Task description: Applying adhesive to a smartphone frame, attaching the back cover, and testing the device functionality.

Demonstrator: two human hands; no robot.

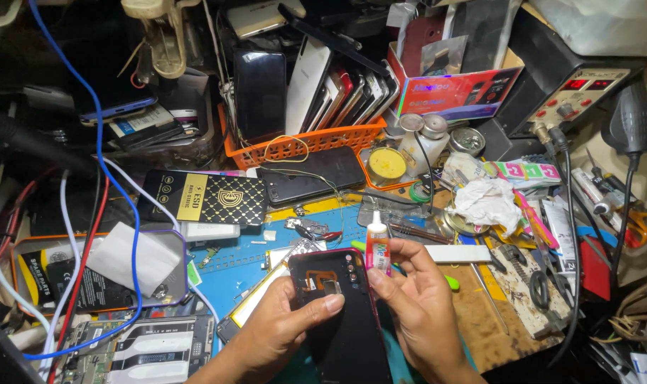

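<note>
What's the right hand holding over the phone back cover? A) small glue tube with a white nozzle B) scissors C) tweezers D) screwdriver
A: the right hand pinches a small glue tube, white nozzle pointing up, beside the dark phone back cover that the left hand steadies.

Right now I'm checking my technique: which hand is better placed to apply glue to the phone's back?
Right. The right hand already holds the glue tube upright beside the phone, which the left hand steadies.
</note>
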